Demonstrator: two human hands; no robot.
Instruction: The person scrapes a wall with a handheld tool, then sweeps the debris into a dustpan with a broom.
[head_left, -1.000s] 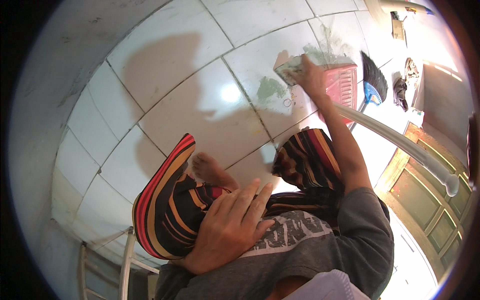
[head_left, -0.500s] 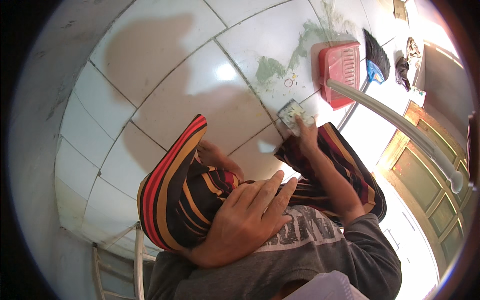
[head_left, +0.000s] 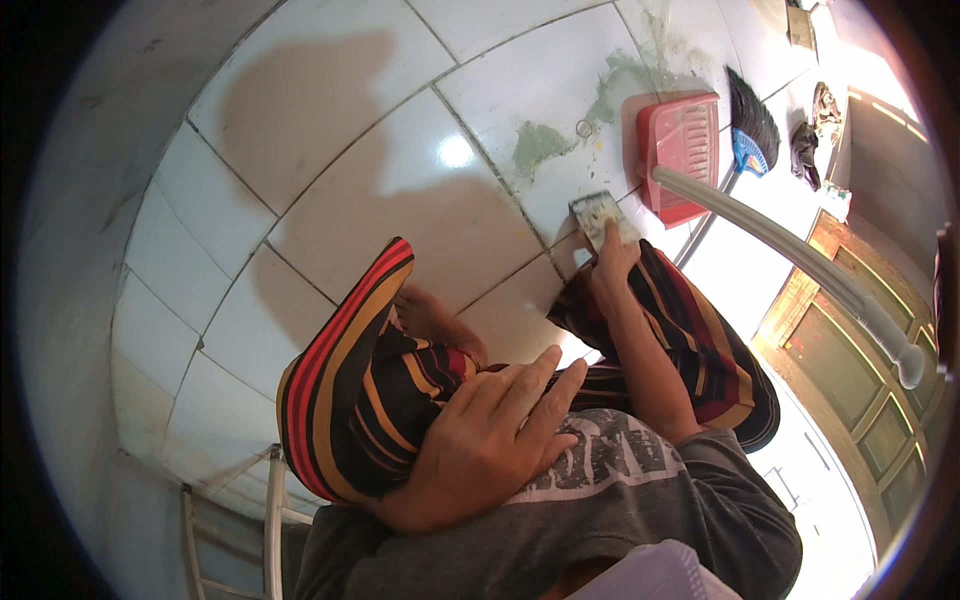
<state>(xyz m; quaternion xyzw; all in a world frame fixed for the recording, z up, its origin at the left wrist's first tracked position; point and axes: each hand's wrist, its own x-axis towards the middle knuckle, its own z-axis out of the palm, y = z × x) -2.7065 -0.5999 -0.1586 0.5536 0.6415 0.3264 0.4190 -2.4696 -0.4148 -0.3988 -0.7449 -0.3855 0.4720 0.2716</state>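
In my right hand (head_left: 617, 262) is a flat, rectangular scraper (head_left: 597, 208), its pale face smeared with dark and whitish stains. Thumb and fingers grip its near end, above the white tiled floor (head_left: 400, 160) and just beyond my right knee. Whether its far edge touches the tiles I cannot tell. Nearby on the floor is a dull green smear (head_left: 541, 145), with a small ring (head_left: 584, 128) by it. My left hand (head_left: 490, 430) lies across my lap on the striped cloth (head_left: 335, 390), its fingers stretched out and holding nothing.
A red dustpan (head_left: 680, 150) with a long grey handle (head_left: 790, 245) stands at the far right, beside a blue broom with black bristles (head_left: 752, 120). Further right is a panelled wooden door (head_left: 850, 350). A ladder (head_left: 272, 520) stands at lower left, near the grey wall (head_left: 70, 250).
My right hand has moved the scraper slightly away and to the right, turning it a little. The ring's place by the green smear has shifted. My left hand stays on my lap.
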